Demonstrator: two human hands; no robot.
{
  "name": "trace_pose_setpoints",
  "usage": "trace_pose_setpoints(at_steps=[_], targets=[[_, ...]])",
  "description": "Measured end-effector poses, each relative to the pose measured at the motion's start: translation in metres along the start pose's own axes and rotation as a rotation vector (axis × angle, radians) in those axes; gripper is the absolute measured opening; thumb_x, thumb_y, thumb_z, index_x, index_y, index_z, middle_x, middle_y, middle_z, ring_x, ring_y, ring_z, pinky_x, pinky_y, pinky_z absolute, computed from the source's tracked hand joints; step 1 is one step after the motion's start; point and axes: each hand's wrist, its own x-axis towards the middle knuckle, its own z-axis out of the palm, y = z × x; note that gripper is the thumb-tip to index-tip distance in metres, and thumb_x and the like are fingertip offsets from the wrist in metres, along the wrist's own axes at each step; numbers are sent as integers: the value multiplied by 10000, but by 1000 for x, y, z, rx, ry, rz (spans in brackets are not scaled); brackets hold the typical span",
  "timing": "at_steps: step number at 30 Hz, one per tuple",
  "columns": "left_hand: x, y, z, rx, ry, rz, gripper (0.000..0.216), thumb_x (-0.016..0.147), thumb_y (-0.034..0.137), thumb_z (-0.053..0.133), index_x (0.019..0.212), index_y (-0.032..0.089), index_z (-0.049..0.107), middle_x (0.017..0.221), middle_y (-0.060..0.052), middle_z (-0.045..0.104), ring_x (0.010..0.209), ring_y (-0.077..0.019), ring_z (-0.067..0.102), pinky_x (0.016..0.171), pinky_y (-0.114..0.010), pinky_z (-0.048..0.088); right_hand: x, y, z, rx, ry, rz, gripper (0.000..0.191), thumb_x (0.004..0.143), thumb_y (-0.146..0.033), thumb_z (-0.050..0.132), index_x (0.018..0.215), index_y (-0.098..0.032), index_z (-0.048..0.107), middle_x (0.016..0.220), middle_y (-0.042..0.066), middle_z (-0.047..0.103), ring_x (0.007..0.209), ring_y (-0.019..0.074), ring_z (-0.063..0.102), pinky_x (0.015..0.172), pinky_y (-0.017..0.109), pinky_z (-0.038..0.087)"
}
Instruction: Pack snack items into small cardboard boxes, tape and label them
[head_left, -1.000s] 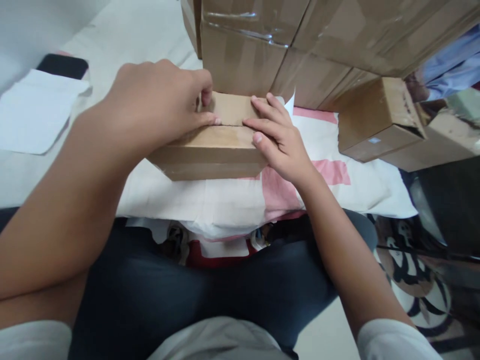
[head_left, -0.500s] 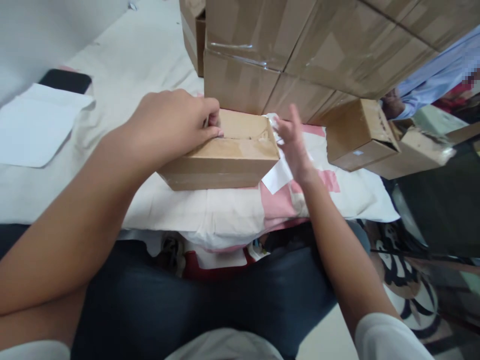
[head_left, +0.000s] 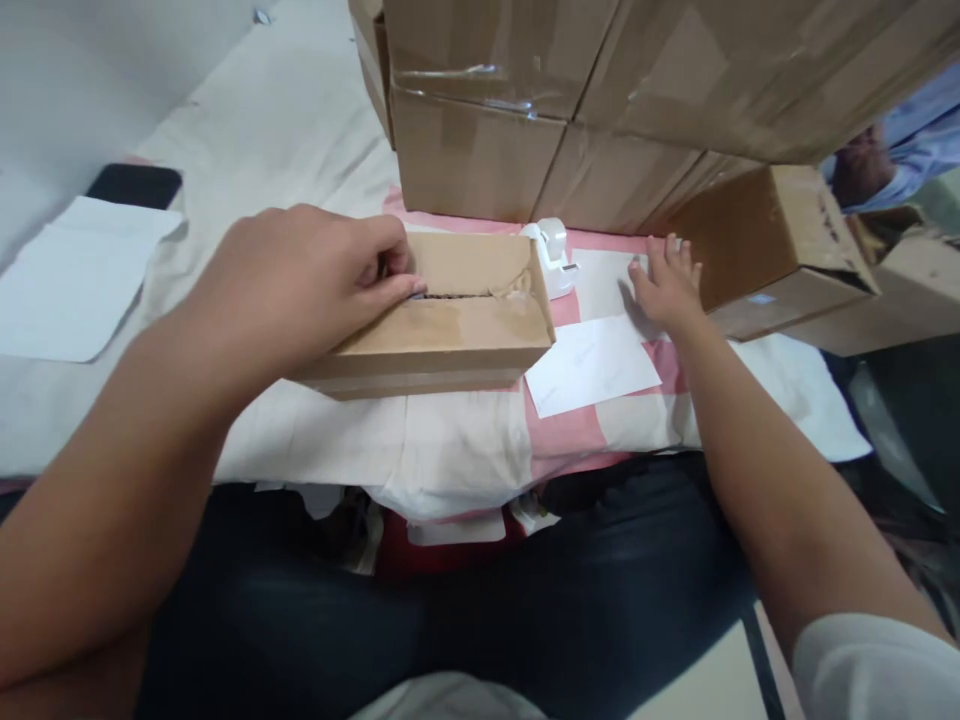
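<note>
A brown cardboard box (head_left: 450, 325) lies in front of me, its two top flaps meeting along a torn seam. My left hand (head_left: 337, 270) rests over the box's left part, thumb and fingers pinched at the seam. Something small and dark shows at the thumb tip, too little to name. Off to the right, my right hand (head_left: 670, 283) is open, fingers spread, beside an open cardboard carton (head_left: 757, 240). Between box and right hand stand a white tape dispenser (head_left: 553, 255) and a white sheet of paper (head_left: 592, 365).
Large taped cartons (head_left: 480, 150) are stacked behind the box. At the left lie white papers (head_left: 67, 280) and a black phone-like object (head_left: 135, 186) on the pink-and-white cloth (head_left: 420, 440). Another person's hand (head_left: 862, 165) shows at the upper right.
My right hand has moved right, away from the box's end toward the open carton, uncovering the tape dispenser and paper. My left hand stays pinched at the seam. The view has shifted slightly.
</note>
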Motion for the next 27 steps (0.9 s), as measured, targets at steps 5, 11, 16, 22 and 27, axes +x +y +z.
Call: trace_pose_setpoints(at_steps=[5,11,16,22,27], targets=[[11,-2,0,41,-20,21,405,939,608,423,972,265,636,769,4,586,630,-160,420,665,-284,264,3,-20,2,-31,0,-30,756,990,-619,267,1607,-183,261,1704,137,159,1570,399,119,1241,671,87],[15,0,0,65,-35,33,385,929,593,448,958,251,623,754,15,588,640,-155,448,658,-275,246,14,-51,4,30,9,-54,750,1005,-591,282,1640,-209,170,1725,96,28,1586,383,33,1229,692,78],[11,2,-1,51,-40,-23,346,904,585,477,916,259,596,736,23,600,645,-165,485,630,-270,241,24,-50,4,72,43,-69,718,999,-600,308,1609,-222,286,1710,88,157,1567,410,116,1203,746,52],[13,3,-3,60,-77,-31,332,917,586,459,926,283,595,741,28,608,652,-177,507,612,-282,261,28,-24,2,84,96,109,719,1034,-531,263,1616,-110,239,1708,155,120,1570,413,89,1217,702,56],[15,4,-3,55,-95,-30,353,910,597,441,914,278,594,741,24,613,663,-182,518,626,-287,276,30,1,0,24,120,301,748,1050,-488,233,1587,33,233,1683,241,140,1578,391,60,1248,630,-31]])
